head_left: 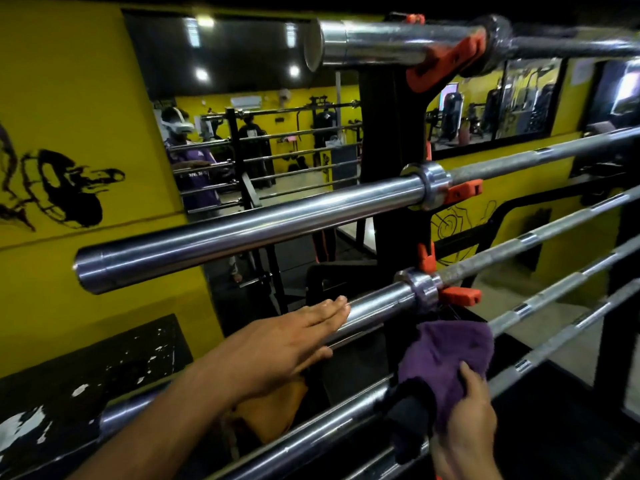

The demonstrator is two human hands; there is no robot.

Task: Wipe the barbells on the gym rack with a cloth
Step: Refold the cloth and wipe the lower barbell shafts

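Several chrome barbells lie across a black rack upright (391, 140) on orange hooks. My left hand (291, 344) lies flat with straight fingers on the sleeve of the third barbell (381, 301), just left of its collar. My right hand (464, 420) grips a purple cloth (446, 355) below that collar, above the sleeve of the lower barbell (311, 434). The top barbell (374, 41) and the second barbell (242, 226) hang above both hands.
A yellow wall (69, 98) with a wall mirror (263, 133) stands behind the rack. An orange cloth (273, 410) sits low, partly under my left wrist. Thin barbell shafts (540, 237) run off to the right. A black scuffed panel (86, 375) is at the lower left.
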